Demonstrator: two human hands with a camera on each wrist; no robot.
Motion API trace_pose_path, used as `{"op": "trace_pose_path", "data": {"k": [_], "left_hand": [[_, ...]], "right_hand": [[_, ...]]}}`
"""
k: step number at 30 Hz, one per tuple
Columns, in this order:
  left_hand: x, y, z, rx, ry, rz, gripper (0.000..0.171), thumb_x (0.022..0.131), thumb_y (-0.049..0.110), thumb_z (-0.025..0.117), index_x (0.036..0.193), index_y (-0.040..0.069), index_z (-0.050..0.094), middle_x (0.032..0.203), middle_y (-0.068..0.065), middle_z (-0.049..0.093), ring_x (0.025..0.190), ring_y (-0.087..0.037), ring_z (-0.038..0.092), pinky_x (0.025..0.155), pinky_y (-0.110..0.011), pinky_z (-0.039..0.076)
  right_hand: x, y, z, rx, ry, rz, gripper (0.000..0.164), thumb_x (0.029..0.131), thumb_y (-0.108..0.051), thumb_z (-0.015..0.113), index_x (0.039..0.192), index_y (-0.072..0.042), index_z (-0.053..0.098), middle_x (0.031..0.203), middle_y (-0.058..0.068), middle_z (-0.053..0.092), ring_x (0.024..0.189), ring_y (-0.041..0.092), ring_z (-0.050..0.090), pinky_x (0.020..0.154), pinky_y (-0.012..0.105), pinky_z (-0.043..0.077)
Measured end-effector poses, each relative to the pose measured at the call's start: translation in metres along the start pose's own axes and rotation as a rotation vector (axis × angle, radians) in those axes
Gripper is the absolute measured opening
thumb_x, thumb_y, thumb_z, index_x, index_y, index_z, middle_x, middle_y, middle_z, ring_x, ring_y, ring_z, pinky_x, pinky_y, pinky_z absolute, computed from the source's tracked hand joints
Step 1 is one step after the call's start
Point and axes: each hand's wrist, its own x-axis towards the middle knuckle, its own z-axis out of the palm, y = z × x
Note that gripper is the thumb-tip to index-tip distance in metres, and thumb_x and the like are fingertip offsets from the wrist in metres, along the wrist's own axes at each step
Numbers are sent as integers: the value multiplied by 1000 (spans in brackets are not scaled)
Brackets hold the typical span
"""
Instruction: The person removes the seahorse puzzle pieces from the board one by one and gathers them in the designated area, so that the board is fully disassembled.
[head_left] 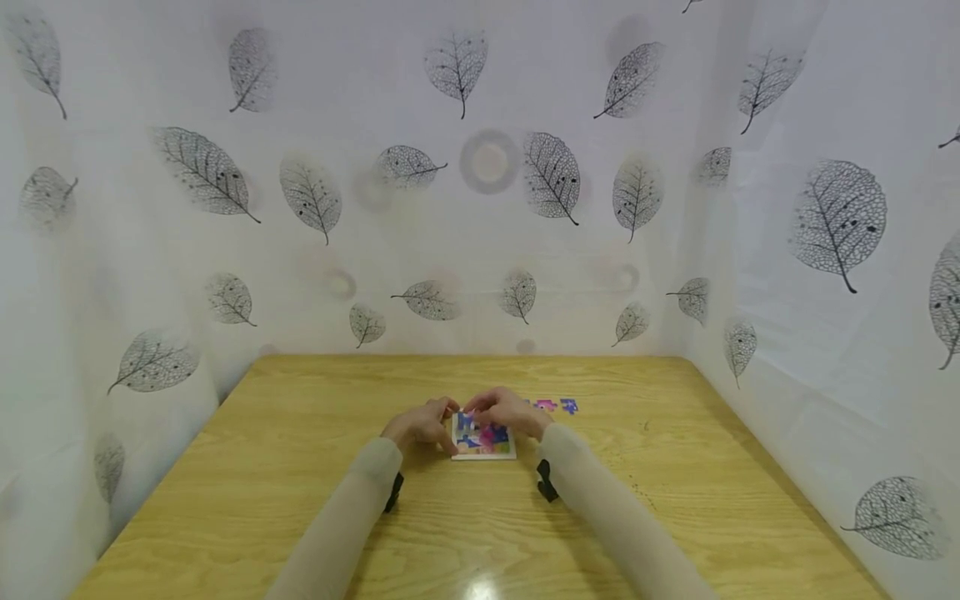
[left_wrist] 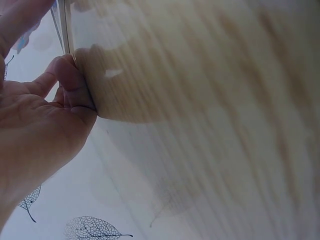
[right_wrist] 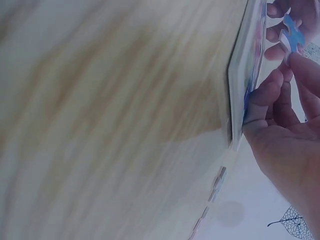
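Note:
A small square jigsaw puzzle in a white-edged tray point(head_left: 483, 456) lies on the table, with blue, pink and purple pieces in it. At the tray's left side my left hand point(head_left: 422, 423) holds its edge, the thumb near the lower corner. My right hand point(head_left: 512, 412) is over the tray's upper right part. Between its thumb and index finger it pinches a light-blue puzzle piece point(right_wrist: 292, 35), tilted above the tray. In the left wrist view the left hand point(left_wrist: 45, 115) has curled fingers down against the table beside the tray; their tips are partly hidden.
Loose puzzle pieces, a pink one point(head_left: 546, 405) and a blue one point(head_left: 569, 406), lie right of the tray, behind the right hand. The wooden table point(head_left: 262, 467) is bordered by a white leaf-print curtain point(head_left: 480, 250) at the back and sides.

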Motion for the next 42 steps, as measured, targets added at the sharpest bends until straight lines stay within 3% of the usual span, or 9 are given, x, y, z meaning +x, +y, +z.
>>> {"op": "trace_pose_path", "data": {"k": [11, 15, 22, 26, 34, 42], "left_hand": [[1, 0, 0, -11, 12, -9, 75, 66, 5, 87, 130, 6, 49, 133, -18, 46, 124, -34, 44, 111, -52, 33], [-1, 0, 1, -14, 6, -8, 75, 65, 4, 87, 130, 6, 49, 133, -18, 45, 125, -34, 43, 111, -52, 32], [1, -1, 2, 8, 0, 16, 74, 67, 3, 86, 131, 5, 48, 133, -17, 45, 125, -33, 43, 112, -51, 32], [2, -2, 1, 3, 0, 11, 74, 67, 2, 86, 131, 5, 48, 132, -16, 46, 124, -32, 43, 112, -51, 31], [-3, 1, -1, -24, -20, 8, 73, 68, 2, 85, 130, 4, 47, 136, -20, 45, 127, -35, 41, 114, -51, 29], [-1, 1, -1, -37, -8, -16, 75, 69, 1, 85, 134, 4, 47, 138, -18, 44, 131, -34, 40, 116, -51, 27]], "right_hand": [[-10, 7, -14, 30, 12, -92, 23, 94, -1, 57, 114, 1, 67, 103, 12, 68, 82, 17, 59, 71, 29, 51], [-13, 15, -18, 25, 25, -75, 22, 95, -1, 57, 112, 2, 70, 102, 11, 70, 78, 15, 57, 69, 27, 51], [-21, 21, -26, 65, 53, -53, 27, 97, -4, 55, 120, -1, 68, 120, 13, 68, 87, 15, 62, 75, 30, 54], [-24, 24, -32, 65, 56, -52, 26, 98, -7, 55, 118, -2, 70, 119, 12, 68, 86, 16, 59, 72, 29, 51], [-37, 29, -43, 27, 83, -39, 28, 92, -10, 67, 119, -3, 69, 118, 13, 69, 96, 19, 67, 81, 34, 57], [-47, 33, -49, 44, 71, -26, 32, 91, -6, 66, 123, -1, 66, 118, 14, 67, 92, 17, 65, 79, 35, 57]]}}
